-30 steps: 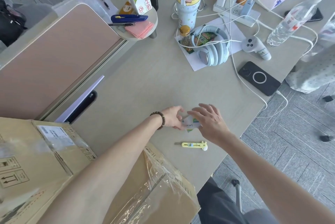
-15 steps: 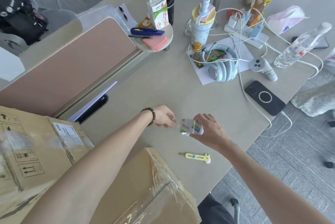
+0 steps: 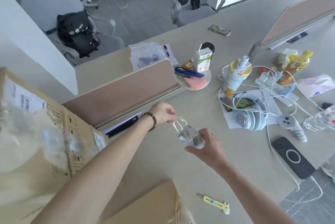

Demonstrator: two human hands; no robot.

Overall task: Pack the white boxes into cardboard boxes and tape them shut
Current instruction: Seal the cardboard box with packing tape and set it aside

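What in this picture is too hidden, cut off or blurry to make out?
- Head view: label text on the small packet is too small, partly covered by the right hand.
- Large cardboard box, left: motion-blurred, its contents unreadable.
- Lower cardboard box: cut off by the bottom edge.

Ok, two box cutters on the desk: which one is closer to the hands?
The small yellow cutter, lying on the bare desk just below the right hand. The blue cutter sits farther off on the round stand beside the milk carton.
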